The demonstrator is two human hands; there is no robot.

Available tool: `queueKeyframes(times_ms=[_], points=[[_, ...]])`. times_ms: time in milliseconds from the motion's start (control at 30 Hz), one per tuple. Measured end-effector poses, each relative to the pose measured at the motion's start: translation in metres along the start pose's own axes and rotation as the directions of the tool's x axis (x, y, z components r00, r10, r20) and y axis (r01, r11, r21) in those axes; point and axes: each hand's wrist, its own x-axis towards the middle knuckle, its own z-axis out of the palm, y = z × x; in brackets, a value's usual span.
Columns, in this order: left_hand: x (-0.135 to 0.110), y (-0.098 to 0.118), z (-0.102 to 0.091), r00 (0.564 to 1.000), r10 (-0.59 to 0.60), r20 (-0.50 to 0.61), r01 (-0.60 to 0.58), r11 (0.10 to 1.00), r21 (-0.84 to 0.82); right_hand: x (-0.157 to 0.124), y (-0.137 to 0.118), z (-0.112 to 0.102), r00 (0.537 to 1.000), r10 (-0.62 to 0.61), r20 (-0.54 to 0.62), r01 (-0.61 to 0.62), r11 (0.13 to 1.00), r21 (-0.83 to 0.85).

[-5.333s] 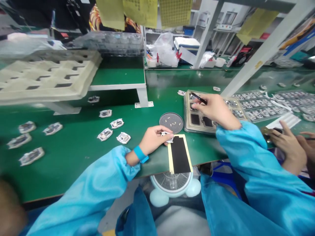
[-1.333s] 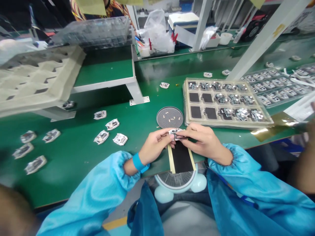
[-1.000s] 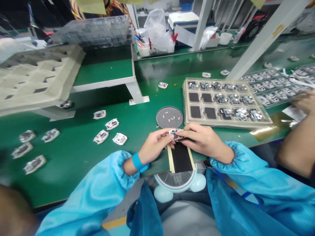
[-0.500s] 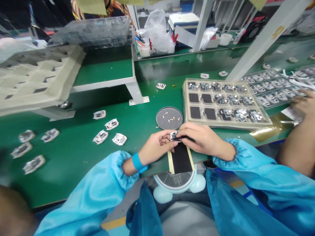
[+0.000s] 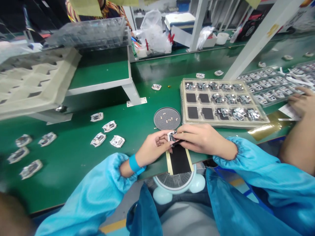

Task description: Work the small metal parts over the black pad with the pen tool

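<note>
Near the table's front edge, my left hand [image 5: 155,146] pinches a small white plastic housing [image 5: 170,135] with dark electronics inside. My right hand [image 5: 200,138] is closed on slim black tweezers [image 5: 177,143], their tips at the housing. Fingers partly cover both the tips and the housing. Beneath the hands lies a black mat [image 5: 180,160] edged with pale yellow tape. Just behind them is a round grey perforated dish [image 5: 159,124] bearing several tiny gold-coloured pieces.
A clear compartment tray [image 5: 183,108] with several circuit boards sits right of the dish. Several white housings [image 5: 97,139] lie on the green table to the left. A raised shelf [image 5: 103,68] stands at back left. A co-worker's hand [image 5: 304,101] is at far right, beside another tray of housings [image 5: 267,96].
The view has shifted slightly. The tweezers in my right hand have tilted and sit a little lower against the housing; my left hand keeps hold of it.
</note>
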Motion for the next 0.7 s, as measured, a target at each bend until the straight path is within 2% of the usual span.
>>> queueKeyframes(times_ms=[167, 267, 367, 433, 500, 567, 600, 633, 700], points=[[0.0, 0.004, 0.002, 0.998, 0.046, -0.04, -0.044, 0.998, 0.036, 0.004, -0.006, -0.002, 0.999, 0.044, -0.02, -0.045, 0.998, -0.046], [-0.001, 0.006, 0.004, 0.992, 0.109, -0.065, -0.107, 0.994, 0.03, 0.004, -0.009, 0.004, 0.985, 0.107, -0.134, -0.109, 0.994, -0.012], [-0.003, 0.006, 0.004, 0.985, 0.159, -0.065, -0.159, 0.987, -0.002, 0.003, -0.014, 0.016, 0.934, 0.199, -0.295, -0.17, 0.978, 0.12], [-0.004, 0.005, 0.004, 0.982, 0.179, -0.061, -0.18, 0.983, -0.021, 0.003, -0.02, 0.025, 0.88, 0.294, -0.374, -0.204, 0.943, 0.261], [-0.004, 0.004, 0.004, 0.98, 0.187, -0.065, -0.189, 0.982, -0.028, 0.006, -0.028, 0.034, 0.791, 0.489, -0.368, -0.297, 0.833, 0.467], [-0.005, 0.002, 0.004, 0.98, 0.187, -0.072, -0.189, 0.982, -0.026, 0.01, -0.035, 0.04, 0.68, 0.691, -0.247, -0.375, 0.617, 0.692], [-0.004, 0.001, 0.004, 0.98, 0.186, -0.076, -0.188, 0.982, -0.02, 0.013, -0.038, 0.042, 0.637, 0.754, -0.16, -0.388, 0.493, 0.779], [-0.004, -0.001, 0.004, 0.979, 0.187, -0.08, -0.188, 0.982, -0.011, 0.016, -0.04, 0.044, 0.612, 0.787, -0.081, -0.384, 0.385, 0.839], [-0.004, -0.004, 0.005, 0.979, 0.186, -0.088, -0.185, 0.983, 0.011, 0.02, -0.041, 0.045, 0.591, 0.806, 0.026, -0.369, 0.241, 0.898]])
